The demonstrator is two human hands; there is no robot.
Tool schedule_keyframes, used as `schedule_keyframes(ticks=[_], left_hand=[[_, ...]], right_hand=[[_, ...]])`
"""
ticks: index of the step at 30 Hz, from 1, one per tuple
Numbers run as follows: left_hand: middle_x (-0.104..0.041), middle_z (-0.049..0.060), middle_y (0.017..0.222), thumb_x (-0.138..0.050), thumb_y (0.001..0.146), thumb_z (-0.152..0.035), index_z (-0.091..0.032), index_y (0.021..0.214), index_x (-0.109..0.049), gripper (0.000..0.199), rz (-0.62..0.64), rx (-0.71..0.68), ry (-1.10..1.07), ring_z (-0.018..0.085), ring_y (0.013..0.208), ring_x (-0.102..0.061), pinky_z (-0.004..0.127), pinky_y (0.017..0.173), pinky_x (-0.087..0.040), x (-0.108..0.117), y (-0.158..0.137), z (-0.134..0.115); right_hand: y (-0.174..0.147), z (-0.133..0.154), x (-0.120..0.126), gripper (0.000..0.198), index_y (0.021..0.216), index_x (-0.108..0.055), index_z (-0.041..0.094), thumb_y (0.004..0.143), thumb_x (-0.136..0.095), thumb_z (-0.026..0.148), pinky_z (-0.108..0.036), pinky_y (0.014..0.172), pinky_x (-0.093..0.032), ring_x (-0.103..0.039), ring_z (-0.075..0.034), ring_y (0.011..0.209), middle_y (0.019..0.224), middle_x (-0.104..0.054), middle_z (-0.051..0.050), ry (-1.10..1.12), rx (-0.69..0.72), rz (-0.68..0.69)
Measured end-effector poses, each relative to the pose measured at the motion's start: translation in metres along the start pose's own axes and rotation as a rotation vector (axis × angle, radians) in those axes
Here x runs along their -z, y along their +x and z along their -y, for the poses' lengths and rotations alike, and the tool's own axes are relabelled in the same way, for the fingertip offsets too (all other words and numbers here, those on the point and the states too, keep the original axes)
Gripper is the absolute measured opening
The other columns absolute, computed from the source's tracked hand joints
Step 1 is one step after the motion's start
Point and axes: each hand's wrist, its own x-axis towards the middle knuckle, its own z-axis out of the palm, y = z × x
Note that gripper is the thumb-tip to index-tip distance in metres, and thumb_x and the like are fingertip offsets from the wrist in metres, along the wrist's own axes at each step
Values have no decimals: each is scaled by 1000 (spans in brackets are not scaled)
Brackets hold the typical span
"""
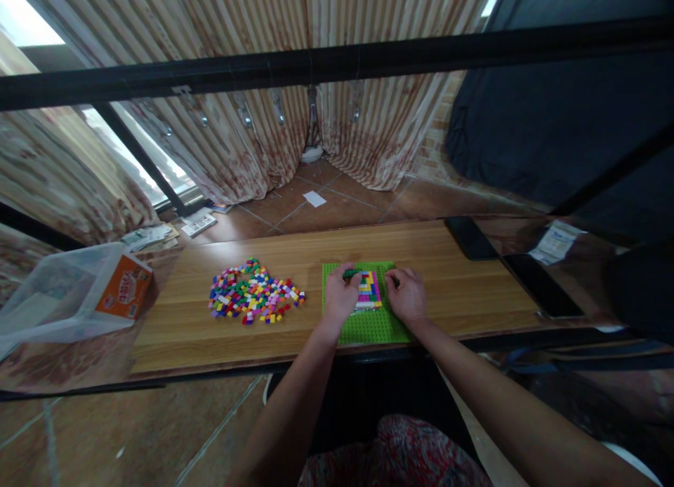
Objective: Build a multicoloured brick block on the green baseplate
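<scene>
My left hand [341,294] bends its thumb and forefinger toward a dark green bit of brick [350,273]; I cannot tell if they pinch it or only touch it. My right hand [406,292] has its fingers curled in, near the right edge of the plate, and I cannot tell if something is between the tips. Between both hands is one many-coloured patch of small plastic bricks [370,290], built on one bright green square studded baseplate [375,329].

The plate lies on one long, light brown wood-grain tabletop [184,336]. To the left is one loose heap of tiny mixed-colour bricks [253,294], too many for me to count. Beyond the heap, at the left end, stands one clear plastic box with an orange label [53,294]. On the right side I count two flat black rectangular devices, one farther back [470,238] and one at the end [542,285].

Past the table, one white sheet of paper [314,198] lies on the brown tile floor [347,192]. Striped beige curtains [253,38] hang behind one black horizontal bar [337,64].
</scene>
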Motion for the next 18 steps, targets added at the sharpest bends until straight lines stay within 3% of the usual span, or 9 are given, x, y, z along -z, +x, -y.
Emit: schedule_keyframes(ticks=[6, 12, 18], left_hand=[[-72, 7, 95, -62, 79, -17, -15, 104, -67, 25, -8, 22, -70, 13, 76, -65, 25, 71, -53, -4, 1, 1], [-71, 5, 85, -62, 78, -16, -14, 102, -68, 26, -26, 79, -121, 12, 67, -62, 23, 63, -50, -6, 0, 0], [-71, 4, 84, -62, 75, -13, -15, 97, -69, 23, -49, 96, -152, 12, 70, -64, 24, 69, -52, -8, 0, 1]], right_hand=[[0, 1, 1, 20, 81, -66, 19, 86, -48, 27, -35, 80, -40, -53, -23, 85, 84, -62, -9, 0, -21, 18], [-1, -4, -2, 22, 81, -66, 19, 87, -47, 28, -35, 81, -40, -53, -23, 85, 83, -62, -8, -6, -2, 6], [-2, -7, -5, 23, 80, -66, 19, 86, -48, 29, -35, 80, -40, -53, -23, 85, 84, -63, -8, -17, 3, -5]])
